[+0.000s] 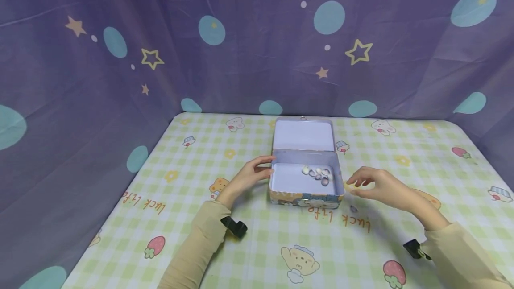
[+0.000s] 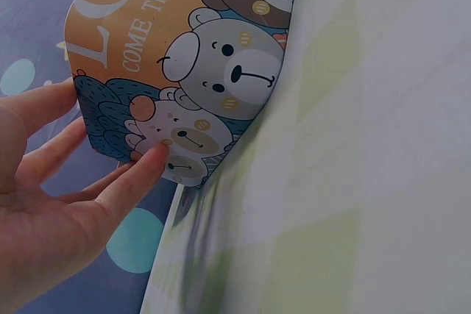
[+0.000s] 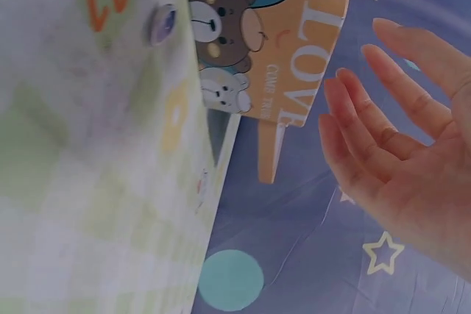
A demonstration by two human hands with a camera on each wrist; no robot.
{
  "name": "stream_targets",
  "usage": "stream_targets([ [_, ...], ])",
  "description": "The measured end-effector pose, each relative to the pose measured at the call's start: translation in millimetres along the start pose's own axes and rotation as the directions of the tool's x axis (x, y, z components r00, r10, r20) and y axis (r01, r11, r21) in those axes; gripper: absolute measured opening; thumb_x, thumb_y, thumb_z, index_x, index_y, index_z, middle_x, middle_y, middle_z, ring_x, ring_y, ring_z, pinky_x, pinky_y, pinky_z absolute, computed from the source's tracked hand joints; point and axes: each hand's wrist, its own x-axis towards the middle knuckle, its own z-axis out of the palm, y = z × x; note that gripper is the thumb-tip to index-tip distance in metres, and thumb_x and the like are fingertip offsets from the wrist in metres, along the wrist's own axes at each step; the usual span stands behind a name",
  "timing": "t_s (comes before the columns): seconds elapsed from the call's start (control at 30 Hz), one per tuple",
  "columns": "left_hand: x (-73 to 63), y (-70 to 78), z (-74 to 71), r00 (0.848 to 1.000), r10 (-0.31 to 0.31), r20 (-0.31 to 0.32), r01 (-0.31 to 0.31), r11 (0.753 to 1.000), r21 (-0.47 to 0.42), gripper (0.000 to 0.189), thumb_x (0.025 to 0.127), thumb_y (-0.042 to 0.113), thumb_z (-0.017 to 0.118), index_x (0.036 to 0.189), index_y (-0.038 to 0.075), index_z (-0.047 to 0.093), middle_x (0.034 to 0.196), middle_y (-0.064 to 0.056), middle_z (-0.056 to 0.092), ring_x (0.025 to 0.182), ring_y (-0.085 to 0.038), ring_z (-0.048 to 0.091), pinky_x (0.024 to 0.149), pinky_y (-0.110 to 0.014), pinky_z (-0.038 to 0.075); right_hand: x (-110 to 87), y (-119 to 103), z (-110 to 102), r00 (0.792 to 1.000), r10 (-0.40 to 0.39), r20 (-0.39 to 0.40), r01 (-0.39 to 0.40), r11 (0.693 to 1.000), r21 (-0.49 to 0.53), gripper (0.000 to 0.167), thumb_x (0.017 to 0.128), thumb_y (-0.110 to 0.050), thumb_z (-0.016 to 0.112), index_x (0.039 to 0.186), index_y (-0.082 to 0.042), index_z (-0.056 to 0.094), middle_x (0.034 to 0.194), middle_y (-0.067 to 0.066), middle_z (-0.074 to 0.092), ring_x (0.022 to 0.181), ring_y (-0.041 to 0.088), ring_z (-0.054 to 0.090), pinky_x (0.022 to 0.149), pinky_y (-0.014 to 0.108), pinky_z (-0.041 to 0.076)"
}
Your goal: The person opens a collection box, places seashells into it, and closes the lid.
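Observation:
A hinged tin box [image 1: 307, 200], printed with cartoon bears, stands on the table with its lid [image 1: 304, 135] tipped back. Several small purple-and-white shells [image 1: 318, 177] lie inside, toward the right half. My left hand [image 1: 250, 176] rests its extended fingertips against the box's left side; in the left wrist view, the fingers [image 2: 140, 174] touch the printed bears and the rim. To the right of the box, my right hand [image 1: 379, 185] hovers with loosely bent fingers and nothing between them. One more shell [image 1: 353, 209] lies on the cloth near the box's front right corner, also in the right wrist view [image 3: 163, 25].
A green-and-white checked tablecloth [image 1: 225, 253] with cartoon prints covers the table. Behind it and at the sides hangs a purple curtain [image 1: 257, 75] with stars and teal ovals. Black straps or mounts [image 1: 234, 227] sit at both wrists.

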Motion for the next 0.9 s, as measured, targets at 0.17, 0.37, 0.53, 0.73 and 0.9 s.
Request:
stream_targets([
  [0.17,-2.3,5.1,1.2,1.000,-0.009,-0.004,0.009,1.000,0.011,0.044,0.088,0.005,0.052,0.129,-0.003,0.039,0.134,-0.025,0.034,0.117,-0.038,0.041,0.091,-0.033,0.045,-6.8,6,2,1.000,0.000,0.031,0.000,1.000,0.013,0.016,0.076,-0.007,0.068,0.091,-0.007,0.064,0.086,0.001,0.061,0.074,0.007,0.055,0.065,0.024,0.049],
  [0.37,-2.4,5.5,1.2,1.000,-0.013,-0.006,0.013,1.000,0.024,0.044,0.088,0.006,0.053,0.130,-0.003,0.039,0.134,-0.025,0.034,0.116,-0.037,0.043,0.092,-0.032,0.045,-11.7,13,4,0.992,0.049,0.115,-0.052,0.998,0.023,0.015,0.078,-0.010,0.066,0.092,-0.008,0.063,0.087,0.002,0.062,0.075,0.005,0.054,0.066,0.024,0.049],
  [0.53,-2.4,5.9,1.3,1.000,-0.021,-0.005,0.021,1.000,0.020,0.045,0.088,0.007,0.053,0.130,-0.002,0.039,0.134,-0.025,0.034,0.116,-0.037,0.043,0.092,-0.033,0.045,-14.0,19,10,0.984,0.067,0.167,-0.072,0.997,0.029,0.016,0.077,-0.010,0.066,0.092,-0.008,0.063,0.087,0.002,0.062,0.076,0.004,0.055,0.067,0.025,0.050],
  [0.73,-2.4,5.7,1.1,1.000,-0.027,-0.004,0.027,0.999,0.023,0.045,0.088,0.008,0.053,0.130,-0.002,0.039,0.135,-0.024,0.034,0.116,-0.036,0.043,0.092,-0.033,0.044,-14.4,22,14,0.977,0.060,0.207,-0.079,0.993,0.087,0.018,0.075,-0.007,0.067,0.092,-0.005,0.062,0.088,0.006,0.063,0.076,0.011,0.057,0.066,0.025,0.051],
  [0.9,-2.6,5.6,1.0,1.000,-0.026,-0.003,0.026,0.999,0.021,0.045,0.088,0.008,0.053,0.130,-0.002,0.039,0.135,-0.024,0.034,0.117,-0.036,0.042,0.092,-0.033,0.044,-13.7,24,17,0.965,0.076,0.252,-0.110,0.986,0.124,0.018,0.076,-0.008,0.066,0.093,-0.004,0.062,0.089,0.006,0.062,0.077,0.015,0.057,0.068,0.027,0.052],
])
